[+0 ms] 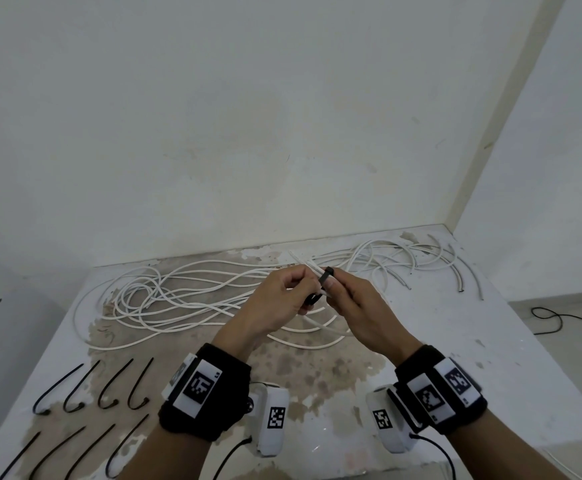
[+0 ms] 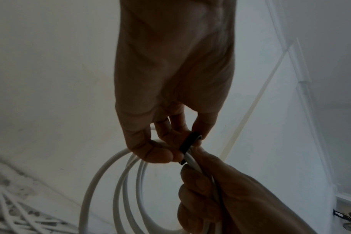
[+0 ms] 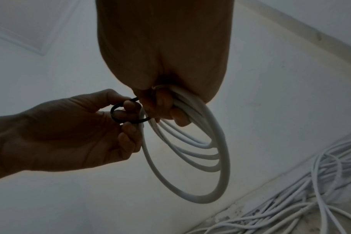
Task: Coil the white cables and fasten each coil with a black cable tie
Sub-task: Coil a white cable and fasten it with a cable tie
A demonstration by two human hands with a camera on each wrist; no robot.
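Left hand (image 1: pixel 275 299) pinching black cable tie (image 3: pixel 128 113), right hand (image 1: pixel 355 303) clamped round white coil (image 3: pixel 190 142) above table (image 1: pixel 490 341) — tie looped, not cinched. Loose cables (image 1: pixel 178 292) uncoiled; eight spare ties (image 1: pixel 88 417) untouched.

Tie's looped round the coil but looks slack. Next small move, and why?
Probably pull the black cable tie snug with the left hand while the right hand keeps gripping the white coil: the tie forms an open, loose loop around the strands.
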